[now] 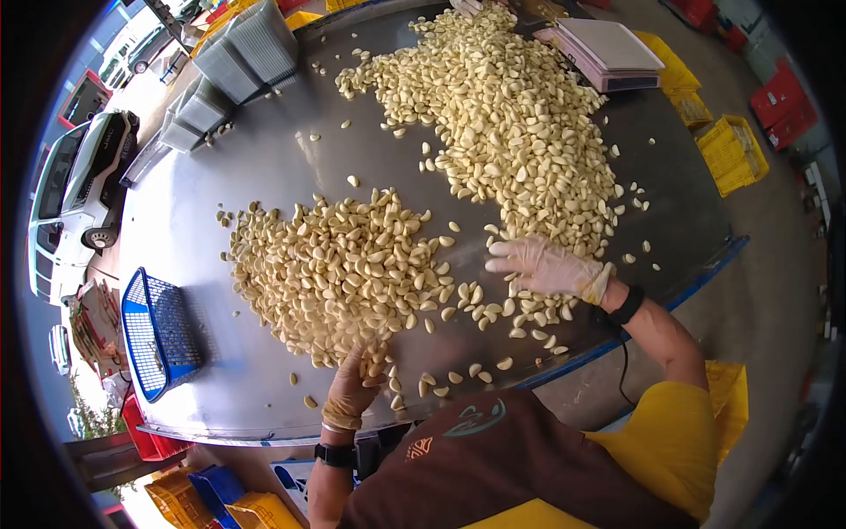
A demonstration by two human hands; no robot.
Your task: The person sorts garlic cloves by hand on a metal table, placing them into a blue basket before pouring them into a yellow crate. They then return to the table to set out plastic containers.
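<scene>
Peeled garlic cloves lie on a metal table [264, 159] in two heaps: a smaller heap [335, 264] at the centre left and a larger heap [511, 115] reaching to the far edge. My left hand [352, 388], in a thin glove, is at the near edge of the smaller heap. Its fingers curl around a few cloves and are partly hidden by them. My right hand [551, 266], also gloved, lies palm down on the near end of the larger heap, fingers stretched towards the left. Loose cloves [476, 309] are scattered between the heaps.
A blue plastic basket [159, 335] stands at the table's left edge. Stacked clear trays [247, 53] are at the far left, and a pinkish-white box-like stack [608, 53] is at the far right. Yellow crates [731, 154] line the right side. Another gloved hand [467, 7] shows at the far edge.
</scene>
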